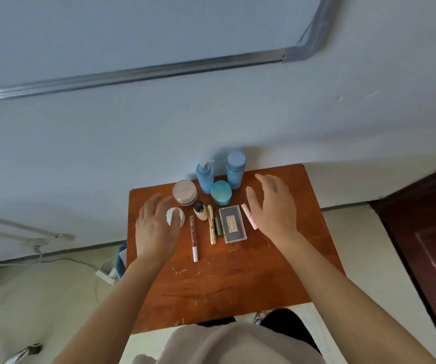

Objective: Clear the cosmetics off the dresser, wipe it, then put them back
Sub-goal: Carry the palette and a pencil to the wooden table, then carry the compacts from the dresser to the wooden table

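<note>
Left grip (156, 229) hovers open and empty over the white jar (170, 215); right grip (274, 208), fingers spread, holds nothing just beside the pink tube (248, 214). Both things lie on the desk (238, 279).

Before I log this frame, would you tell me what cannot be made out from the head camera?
1. White jar: head view, partly covered by the left hand; contact unclear.
2. Pink tube: head view, lies against the right hand; contact unclear.
3. Labels on the grey case and gold tube: head view, too small and blurred to read.
4. Blue thing: head view, mostly hidden behind the dresser.
</note>
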The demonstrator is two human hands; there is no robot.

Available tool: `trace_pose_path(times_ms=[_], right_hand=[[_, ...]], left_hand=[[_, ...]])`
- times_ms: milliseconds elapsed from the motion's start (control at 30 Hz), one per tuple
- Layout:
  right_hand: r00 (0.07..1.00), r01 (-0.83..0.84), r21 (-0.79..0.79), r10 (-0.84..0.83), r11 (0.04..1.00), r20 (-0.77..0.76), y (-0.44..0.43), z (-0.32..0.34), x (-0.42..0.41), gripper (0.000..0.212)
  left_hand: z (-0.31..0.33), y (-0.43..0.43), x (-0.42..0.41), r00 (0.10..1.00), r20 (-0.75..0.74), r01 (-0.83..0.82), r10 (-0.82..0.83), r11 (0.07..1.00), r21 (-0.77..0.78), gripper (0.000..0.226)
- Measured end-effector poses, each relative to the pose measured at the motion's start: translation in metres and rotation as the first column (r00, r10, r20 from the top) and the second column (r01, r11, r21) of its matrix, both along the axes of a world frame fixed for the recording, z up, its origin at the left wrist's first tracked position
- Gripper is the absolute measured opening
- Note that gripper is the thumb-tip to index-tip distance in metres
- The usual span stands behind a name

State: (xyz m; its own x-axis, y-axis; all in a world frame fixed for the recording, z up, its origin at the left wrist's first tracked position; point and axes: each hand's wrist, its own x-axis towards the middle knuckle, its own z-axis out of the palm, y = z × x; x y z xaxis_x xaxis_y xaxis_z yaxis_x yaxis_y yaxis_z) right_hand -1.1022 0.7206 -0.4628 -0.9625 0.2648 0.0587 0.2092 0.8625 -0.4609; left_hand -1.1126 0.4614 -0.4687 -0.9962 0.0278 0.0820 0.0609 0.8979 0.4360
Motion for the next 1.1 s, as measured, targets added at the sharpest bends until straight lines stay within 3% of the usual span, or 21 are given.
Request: trace_pose_path(times_ms=[133, 267, 433, 533, 667, 800, 933, 1100], right_hand=[[0.971, 0.026, 0.066, -0.009, 0.997, -0.241, 0.025, 0.068, -0.019, 0.052], [0.887, 0.129, 0.116, -0.062, 0.985, -0.457, 0.046, 0.138, -0.019, 0.06], [0.777, 0.246, 0.152, -0.101, 0.957, -0.621, 0.063, 0.182, 0.026, 0.069], [0.763, 0.352, 0.197, -0.159, 0.915, -0.626, 0.069, 0.182, 0.063, 0.072], [0.752, 0.532, 0.273, -0.3, 0.802, -0.587, 0.089, 0.17, 0.145, 0.072], [0.649, 0.726, 0.289, -0.483, 0.624, -0.588, 0.108, 0.178, 0.247, 0.07], [0.47, 0.876, 0.269, -0.585, 0.4, -0.661, 0.109, 0.198, 0.358, 0.07], [0.297, 0.955, 0.245, -0.608, 0.17, -0.736, 0.099, 0.209, 0.498, 0.07]], left_hand=[[0.069, 0.007, -0.025, 0.963, -0.267, 0.027, -0.032, 0.999, -0.019, 0.044], [0.14, 0.033, -0.046, 0.857, -0.49, 0.151, -0.157, 0.987, -0.053, 0.053], [0.189, 0.076, -0.039, 0.727, -0.63, 0.332, -0.273, 0.943, -0.024, 0.056], [0.196, 0.104, -0.033, 0.645, -0.668, 0.445, -0.371, 0.893, -0.067, 0.058], [0.19, 0.17, -0.011, 0.564, -0.639, 0.652, -0.523, 0.757, -0.044, 0.059], [0.187, 0.238, 0.046, 0.482, -0.576, 0.82, -0.66, 0.571, 0.032, 0.063], [0.2, 0.291, 0.127, 0.279, -0.574, 0.937, -0.77, 0.348, -0.011, 0.064], [0.226, 0.336, 0.258, 0.047, -0.622, 0.993, -0.782, 0.106, -0.058, 0.063]])
